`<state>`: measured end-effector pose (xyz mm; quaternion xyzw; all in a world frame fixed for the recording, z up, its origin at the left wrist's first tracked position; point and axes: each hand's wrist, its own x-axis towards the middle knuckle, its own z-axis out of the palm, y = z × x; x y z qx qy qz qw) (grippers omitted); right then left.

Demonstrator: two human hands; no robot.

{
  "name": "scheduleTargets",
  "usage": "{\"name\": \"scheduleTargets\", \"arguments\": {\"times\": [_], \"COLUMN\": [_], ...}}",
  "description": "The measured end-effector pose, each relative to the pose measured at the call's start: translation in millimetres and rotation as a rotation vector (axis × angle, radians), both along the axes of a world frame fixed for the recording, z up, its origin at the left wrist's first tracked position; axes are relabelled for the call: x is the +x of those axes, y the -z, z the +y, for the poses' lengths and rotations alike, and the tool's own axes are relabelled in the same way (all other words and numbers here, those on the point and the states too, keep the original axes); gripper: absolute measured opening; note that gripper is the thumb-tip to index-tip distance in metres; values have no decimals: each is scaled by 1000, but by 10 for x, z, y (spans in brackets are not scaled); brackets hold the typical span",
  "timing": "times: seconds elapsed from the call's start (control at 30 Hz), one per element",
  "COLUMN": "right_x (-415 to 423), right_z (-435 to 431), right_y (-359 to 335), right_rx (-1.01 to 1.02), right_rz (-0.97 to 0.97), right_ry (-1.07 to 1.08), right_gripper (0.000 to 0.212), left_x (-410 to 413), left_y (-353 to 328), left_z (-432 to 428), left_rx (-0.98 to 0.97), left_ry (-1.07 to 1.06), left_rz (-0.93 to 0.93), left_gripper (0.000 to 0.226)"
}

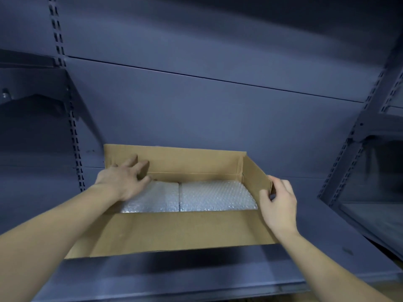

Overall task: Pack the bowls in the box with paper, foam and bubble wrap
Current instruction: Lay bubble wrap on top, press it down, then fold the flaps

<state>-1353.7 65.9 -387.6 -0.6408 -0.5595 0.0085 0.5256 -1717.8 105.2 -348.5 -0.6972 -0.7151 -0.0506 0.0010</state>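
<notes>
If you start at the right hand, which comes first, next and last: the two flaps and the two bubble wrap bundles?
1. The right flap: at the right end, pinched by the right hand.
2. The right bubble wrap bundle: inside, on the right half.
3. The left bubble wrap bundle: inside, on the left half.
4. The left flap: far left, held by the left hand.

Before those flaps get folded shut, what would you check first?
1. Left bundle and right bundle, both bubble-wrapped, lie side by side in the box, below its rim: ok.
2. Bowls inside the wrap: cannot tell, hidden.
3. Paper and foam: cannot tell, none in sight.
4. Right hand pinches the right flap: ok.
5. Left hand grips the box's left edge: ok.
6. Box rests on the shelf: ok.
</notes>
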Motion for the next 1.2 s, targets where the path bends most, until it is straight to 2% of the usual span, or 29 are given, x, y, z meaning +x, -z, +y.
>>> {"name": "scheduleTargets", "arguments": {"times": [0.13,0.43,0.7,0.8,0.87,0.93,1.1,1.2], "right_x": [-18,-54,-62,-96,-129,-171,-312,-309], "right_z": [-8,-51,-108,-130,-153,-181,-272,-275], "right_y": [79,147,41,-82,-198,-300,-427,-475], "right_rx": [14,-83,-338,-453,-538,-653,-868,-946], "right_rz": [-75,-394,-756,-865,-917,-945,-974,-1025], "right_ry": [-74,-166,-205,-222,-265,-342,-513,-573], "right_gripper": [39,37,77,98,100,100,101,113], "left_x": [-1,-19,-121,-142,-141,-155,-241,-228], "left_y": [65,134,75,76,84,79,61,20], "left_z": [45,-50,-321,-452,-541,-604,-697,-760], "left_rx": [12,39,25,-82,-188,-266,-266,-353], "left_ry": [-19,6,84,147,194,245,314,350], "left_rz": [18,21,-18,2,21,18,-1,96], "left_gripper": [65,63,65,88,98,96,106,108]}}
